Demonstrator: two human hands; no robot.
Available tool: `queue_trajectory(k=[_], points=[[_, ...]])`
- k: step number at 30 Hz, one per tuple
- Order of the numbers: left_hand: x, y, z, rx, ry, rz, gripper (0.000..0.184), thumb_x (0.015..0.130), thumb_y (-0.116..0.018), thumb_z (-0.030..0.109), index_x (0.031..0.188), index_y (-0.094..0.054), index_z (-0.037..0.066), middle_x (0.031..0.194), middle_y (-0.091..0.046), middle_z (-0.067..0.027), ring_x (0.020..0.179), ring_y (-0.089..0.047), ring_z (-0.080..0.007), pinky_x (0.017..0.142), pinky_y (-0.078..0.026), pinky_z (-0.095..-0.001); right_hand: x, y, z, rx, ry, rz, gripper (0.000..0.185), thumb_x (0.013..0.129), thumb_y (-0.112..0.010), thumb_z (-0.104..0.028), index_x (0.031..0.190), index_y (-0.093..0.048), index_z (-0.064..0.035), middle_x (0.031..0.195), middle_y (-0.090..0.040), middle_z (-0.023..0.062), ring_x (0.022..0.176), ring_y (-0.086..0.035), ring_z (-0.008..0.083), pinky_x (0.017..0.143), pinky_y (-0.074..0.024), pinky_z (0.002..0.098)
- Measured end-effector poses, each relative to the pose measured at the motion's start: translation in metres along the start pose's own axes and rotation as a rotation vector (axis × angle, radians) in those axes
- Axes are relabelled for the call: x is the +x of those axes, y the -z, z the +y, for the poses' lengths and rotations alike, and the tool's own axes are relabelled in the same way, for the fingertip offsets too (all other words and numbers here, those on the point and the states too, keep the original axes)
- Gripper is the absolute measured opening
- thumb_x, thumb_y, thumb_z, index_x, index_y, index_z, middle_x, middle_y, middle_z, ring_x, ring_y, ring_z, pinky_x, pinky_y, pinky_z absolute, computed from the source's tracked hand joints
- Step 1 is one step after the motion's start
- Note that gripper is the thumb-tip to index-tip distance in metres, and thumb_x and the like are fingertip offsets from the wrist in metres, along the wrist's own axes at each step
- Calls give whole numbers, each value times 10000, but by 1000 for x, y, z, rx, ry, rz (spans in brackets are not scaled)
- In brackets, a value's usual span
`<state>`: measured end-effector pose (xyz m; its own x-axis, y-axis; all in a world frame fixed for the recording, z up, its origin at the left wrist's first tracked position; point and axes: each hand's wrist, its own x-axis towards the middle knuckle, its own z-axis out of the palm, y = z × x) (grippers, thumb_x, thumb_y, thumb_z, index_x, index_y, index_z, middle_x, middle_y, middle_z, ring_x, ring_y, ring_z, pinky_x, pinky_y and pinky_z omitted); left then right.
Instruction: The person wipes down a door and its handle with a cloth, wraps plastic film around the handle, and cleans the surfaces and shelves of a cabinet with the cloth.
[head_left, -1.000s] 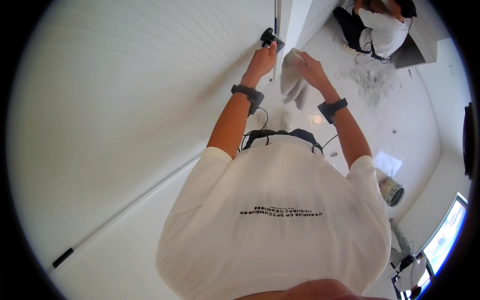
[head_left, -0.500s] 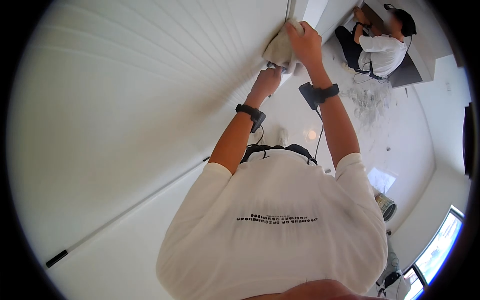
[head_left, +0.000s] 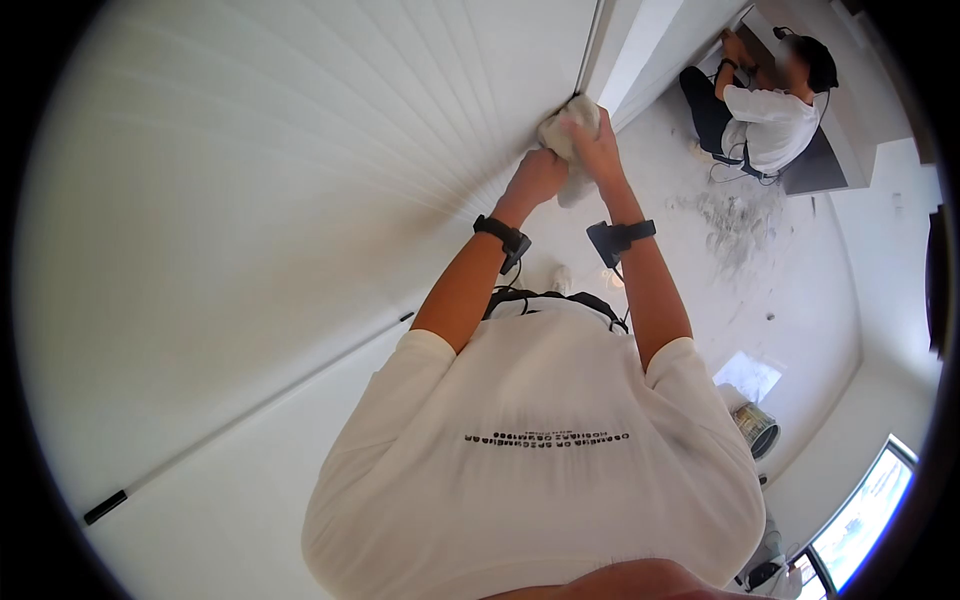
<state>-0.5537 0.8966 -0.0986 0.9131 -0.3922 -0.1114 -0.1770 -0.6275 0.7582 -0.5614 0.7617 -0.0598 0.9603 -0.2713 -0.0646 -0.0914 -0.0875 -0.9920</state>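
Note:
A crumpled beige cloth (head_left: 575,118) is pressed at the edge of a white grooved door panel (head_left: 300,200), beside the upright frame (head_left: 625,60). My right hand (head_left: 598,150) is closed on the cloth, with part of it hanging below the fingers. Just to the left and lower, my left hand (head_left: 538,178) is curled into a fist against the panel's edge, close to the cloth. Whatever its fingers wrap round is hidden from this angle. Black straps with small boxes and cables sit on both wrists.
A person (head_left: 775,110) in a white shirt and black cap sits on the floor at the upper right, by a low cabinet opening. Dark smudges (head_left: 735,225) mark the pale floor. A bucket (head_left: 756,430) stands at the right, near a bright window (head_left: 865,510).
My right hand and the cloth have moved down along the panel edge, closer to my body. My left hand has shifted slightly lower, and a metallic piece seen near it earlier is now covered.

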Motion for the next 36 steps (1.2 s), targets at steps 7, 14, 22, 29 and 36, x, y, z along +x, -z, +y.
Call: queue_trajectory(k=[7, 14, 22, 29, 36], points=[[-9, 10, 13, -98, 140, -43, 434, 951, -409, 266, 936, -664, -85, 909, -661, -324, 890, -652, -458, 840, -517, -507, -31, 10, 7, 300, -201, -49, 659, 837, -735, -311, 1367, -452, -40, 1267, -572, 131, 1164, -566, 248, 976, -479, 379], [-14, 14, 17, -26, 126, -12, 743, 1024, -297, 538, 757, -664, -51, 809, -660, -296, 860, -630, -480, 800, -487, -503, -49, 27, 77, 676, -406, -23, 559, 844, -633, -191, 1363, -490, -42, 1245, -597, 96, 1146, -590, 251, 983, -473, 363], [-13, 10, 6, -30, 131, -16, 763, 1017, -268, 567, 786, -663, -44, 761, -662, -246, 794, -649, -415, 773, -496, -476, -46, -2, 92, -372, -188, -17, 595, 791, -679, -260, 1357, -515, -172, 1110, -688, 175, 1015, -666, 365, 870, -526, 430], [-13, 11, -5, -133, 131, -40, 753, 993, -289, 642, 708, -587, 12, 580, -561, -69, 557, -566, -201, 593, -459, -362, -22, -26, 91, -612, 13, 129, 608, 779, -705, -258, 1355, -528, -171, 1060, -693, 177, 945, -672, 387, 805, -537, 465], [-11, 11, -3, -121, 214, -76, 773, 991, -308, 643, 713, -603, -15, 608, -597, -120, 617, -611, -264, 651, -484, -391, -13, -42, 98, -544, -39, 169, 527, 817, -663, -321, 1303, -581, -133, 1000, -703, 199, 913, -679, 391, 777, -540, 471]])
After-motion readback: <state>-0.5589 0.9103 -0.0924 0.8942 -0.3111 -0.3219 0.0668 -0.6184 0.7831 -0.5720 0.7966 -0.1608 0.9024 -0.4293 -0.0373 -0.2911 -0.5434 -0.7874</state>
